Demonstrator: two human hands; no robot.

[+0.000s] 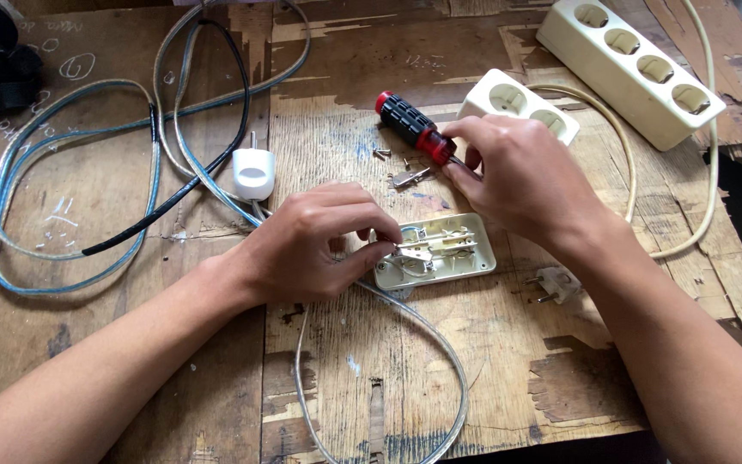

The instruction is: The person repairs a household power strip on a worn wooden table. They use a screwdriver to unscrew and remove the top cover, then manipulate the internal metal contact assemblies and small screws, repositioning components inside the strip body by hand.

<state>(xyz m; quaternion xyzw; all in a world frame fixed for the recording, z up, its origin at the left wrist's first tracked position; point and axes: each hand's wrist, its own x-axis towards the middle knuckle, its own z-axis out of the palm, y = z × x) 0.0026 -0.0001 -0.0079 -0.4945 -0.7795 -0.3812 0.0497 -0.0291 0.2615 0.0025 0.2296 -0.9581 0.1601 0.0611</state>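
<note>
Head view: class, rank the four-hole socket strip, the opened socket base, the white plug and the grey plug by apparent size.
1. Four-hole socket strip, farthest away yet largest.
2. Opened socket base.
3. White plug.
4. Grey plug, only slightly smaller than the white one.

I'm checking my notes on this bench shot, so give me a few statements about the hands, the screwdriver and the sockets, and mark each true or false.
1. The right hand holds a screwdriver with a red and black handle. True.
2. The left hand rests on the four-hole power strip. False: it touches the opened socket base.
3. A white plug lies left of the hands. True.
4. The socket base still has its cover on. False: its metal contacts are exposed.
</note>
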